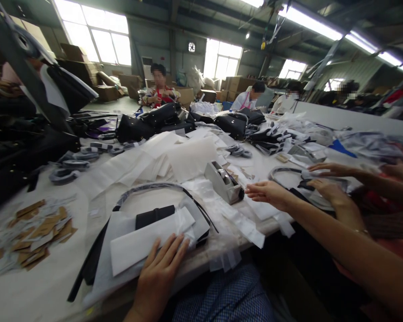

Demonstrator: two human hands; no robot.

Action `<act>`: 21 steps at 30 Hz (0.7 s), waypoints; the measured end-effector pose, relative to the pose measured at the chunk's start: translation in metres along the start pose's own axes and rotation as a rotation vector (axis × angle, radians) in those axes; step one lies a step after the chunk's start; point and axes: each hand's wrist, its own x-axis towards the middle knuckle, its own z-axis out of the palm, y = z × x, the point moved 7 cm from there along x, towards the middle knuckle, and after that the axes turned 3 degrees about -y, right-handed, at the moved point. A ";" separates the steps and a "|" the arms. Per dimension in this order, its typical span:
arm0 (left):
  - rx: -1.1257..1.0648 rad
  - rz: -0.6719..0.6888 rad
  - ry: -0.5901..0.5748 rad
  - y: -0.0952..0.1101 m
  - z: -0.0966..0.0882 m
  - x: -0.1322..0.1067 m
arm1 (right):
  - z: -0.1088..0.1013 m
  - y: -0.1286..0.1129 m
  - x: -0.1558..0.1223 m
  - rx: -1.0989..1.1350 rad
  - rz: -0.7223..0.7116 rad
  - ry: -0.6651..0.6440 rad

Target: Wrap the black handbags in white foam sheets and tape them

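My left hand (159, 268) lies flat with fingers spread on a white paper sheet (144, 243) folded round a black strap piece (154, 214), near the table's front edge. A long wrapped black strap (154, 188) loops around that bundle. My right hand (268, 193) reaches in from the right with fingers stretched out and nothing in them, its tips just short of a grey tape dispenser (223, 181). Strips of white wrap (235, 219) lie below that hand.
A co-worker's two hands (327, 179) rest on a wrapped strap loop at my right. Black handbags (161, 117) and stacked white sheets (174, 156) cover the table's middle. Brown paper tags (36, 232) lie at the left. Other people sit at the far end.
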 end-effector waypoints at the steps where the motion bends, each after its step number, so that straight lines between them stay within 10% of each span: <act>1: -0.002 0.000 0.000 0.000 0.000 0.000 | -0.001 0.010 -0.005 0.012 -0.006 0.021; 9: -0.015 -0.006 -0.011 0.001 -0.004 0.003 | 0.009 0.065 -0.001 -0.038 -0.094 0.182; 21: 0.059 0.027 -0.067 0.004 0.005 -0.001 | -0.010 0.032 0.017 -0.480 -0.270 0.254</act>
